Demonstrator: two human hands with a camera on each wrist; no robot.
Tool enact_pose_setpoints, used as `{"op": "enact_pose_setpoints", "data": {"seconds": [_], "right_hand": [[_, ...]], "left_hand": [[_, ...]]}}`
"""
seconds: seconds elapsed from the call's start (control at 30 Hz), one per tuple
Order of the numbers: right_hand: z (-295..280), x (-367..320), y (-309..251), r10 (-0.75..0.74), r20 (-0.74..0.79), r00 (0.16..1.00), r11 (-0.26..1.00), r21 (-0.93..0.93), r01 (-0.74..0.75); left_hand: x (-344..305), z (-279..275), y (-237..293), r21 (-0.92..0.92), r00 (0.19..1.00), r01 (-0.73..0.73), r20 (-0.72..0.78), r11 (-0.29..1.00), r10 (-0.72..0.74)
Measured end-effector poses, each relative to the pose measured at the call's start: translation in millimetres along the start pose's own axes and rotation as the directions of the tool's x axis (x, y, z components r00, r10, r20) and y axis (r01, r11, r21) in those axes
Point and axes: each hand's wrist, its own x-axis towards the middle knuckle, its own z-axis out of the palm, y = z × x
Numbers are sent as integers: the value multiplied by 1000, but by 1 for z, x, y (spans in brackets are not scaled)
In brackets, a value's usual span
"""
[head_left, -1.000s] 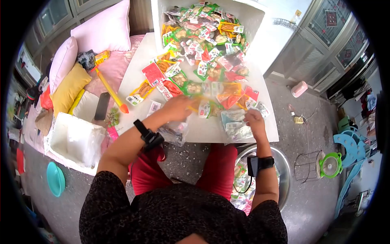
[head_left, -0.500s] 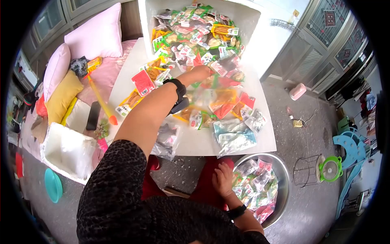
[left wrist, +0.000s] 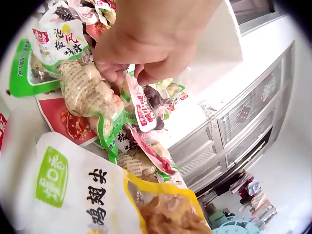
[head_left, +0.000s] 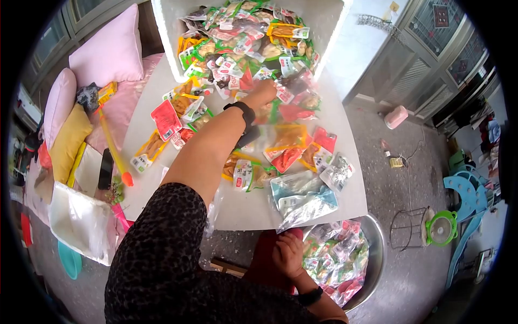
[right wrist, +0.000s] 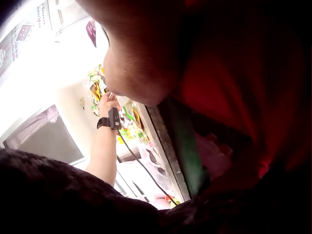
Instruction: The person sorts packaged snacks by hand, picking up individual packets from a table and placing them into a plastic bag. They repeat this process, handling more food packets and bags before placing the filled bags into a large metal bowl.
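Observation:
My left hand [head_left: 261, 93] reaches across the table to the loose snack packets in front of the white foam box [head_left: 335, 38]. In the left wrist view its thumb and fingers [left wrist: 156, 70] pinch the top of a small packet with a white and pink label [left wrist: 142, 108]. Beside it lies a green-edged packet of pale pieces [left wrist: 85, 90]; a yellow-edged packet [left wrist: 73, 178] is nearer the camera. My right hand [head_left: 288, 254] rests on the red-trousered thigh, fingers loosely bent, holding nothing. The right wrist view is mostly dark around that hand [right wrist: 139, 73].
Many packets [head_left: 243, 38] fill the foam box. Silver-blue packets [head_left: 302, 197] lie at the table's front edge, above a steel basin [head_left: 377, 254] full of packets. To the left are a white foam tub [head_left: 81, 216], a phone [head_left: 106, 168] and pillows [head_left: 105, 40].
My left hand has gone from the table's front middle forward to the packets by the box. My right hand has left the silver-blue packets and come down to the thigh.

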Motion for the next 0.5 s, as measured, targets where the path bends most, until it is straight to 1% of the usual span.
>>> {"op": "enact_pose_setpoints", "data": {"seconds": [0.03,0.13,0.23,0.33,0.37,0.4,0.47,0.5], "right_hand": [[-1,0,-1,0,-1,1000,1000,3,0],[-3,0,-1,14,18,1000,1000,11,-14],[-4,1,-5,22,21,1000,1000,1,-22],[-3,-2,-6,38,39,999,999,-14,-37],[-4,-3,-6,37,35,999,999,-18,-36],[-5,-3,-7,37,33,999,999,-20,-37],[-5,-3,-8,40,33,999,999,-17,-39],[-5,-2,-7,41,31,999,999,-13,-41]], "left_hand": [[-2,0,-2,-8,998,-45,-48,999,44],[-6,0,7,177,997,-64,-24,982,70],[-28,-5,29,136,996,-52,-65,989,61],[-28,3,22,273,983,-92,-129,958,131],[-26,8,20,371,956,-229,-87,900,279],[-27,12,20,459,910,-356,-28,814,414],[-31,20,17,591,765,-568,123,572,633],[-43,21,23,619,746,-563,97,547,659]]}}
